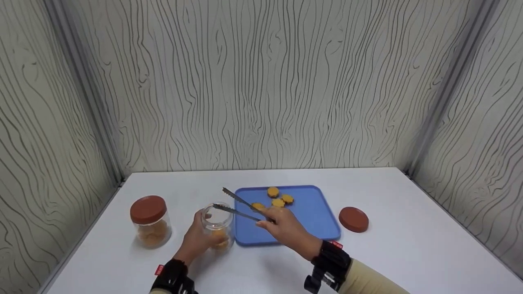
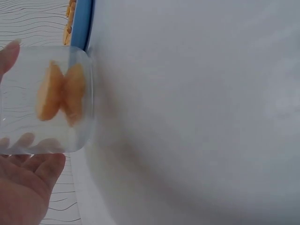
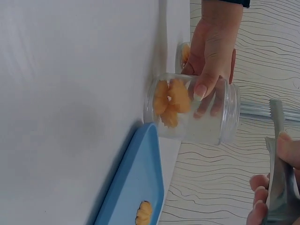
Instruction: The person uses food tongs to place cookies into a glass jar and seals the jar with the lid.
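Note:
My left hand [image 1: 197, 240] grips a clear jar [image 3: 206, 119] around its side, thumb and fingers on opposite walls. This jar stands lidless at the left edge of the blue tray [image 1: 314, 218]. Several yellow-orange cookies [image 3: 179, 96] lie at its bottom. In my right hand [image 1: 288, 230] is a pair of metal tongs [image 1: 237, 212], pinched between thumb and fingers. The tong arms are spread, with nothing between their toothed tips, and in the head view they overlap the jar's mouth. On the tray lie several scalloped cookies [image 1: 278, 203], one partly hidden by the tongs.
A second jar [image 1: 152, 234] with a reddish-brown lid [image 1: 148, 209] stands at the left and holds cookies. Right of the tray, a loose reddish-brown lid [image 1: 354, 219] lies on the white table [image 1: 392, 253]. Wood-patterned panels [image 1: 261, 102] enclose the back and sides.

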Motion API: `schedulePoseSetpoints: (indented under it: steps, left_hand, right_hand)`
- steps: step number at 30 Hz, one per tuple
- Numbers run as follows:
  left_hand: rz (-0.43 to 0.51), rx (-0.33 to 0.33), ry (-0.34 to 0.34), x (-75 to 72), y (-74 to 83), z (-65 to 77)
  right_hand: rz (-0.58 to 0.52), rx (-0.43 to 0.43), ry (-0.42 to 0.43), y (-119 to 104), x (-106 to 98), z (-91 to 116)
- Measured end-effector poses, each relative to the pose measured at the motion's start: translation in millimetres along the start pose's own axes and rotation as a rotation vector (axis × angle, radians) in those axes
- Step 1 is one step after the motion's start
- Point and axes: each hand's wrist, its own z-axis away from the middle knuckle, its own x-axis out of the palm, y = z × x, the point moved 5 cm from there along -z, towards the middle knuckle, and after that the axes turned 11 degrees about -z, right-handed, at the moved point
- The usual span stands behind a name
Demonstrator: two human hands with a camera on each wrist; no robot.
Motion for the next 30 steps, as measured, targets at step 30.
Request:
schedulePoseSetpoints:
  steps: [30]
  left_hand:
    - [-0.034, 0.035, -0.001, 1.2, -4.6, -2.0]
  right_hand:
    - [0.044, 0.100, 0.100, 43, -28, 22]
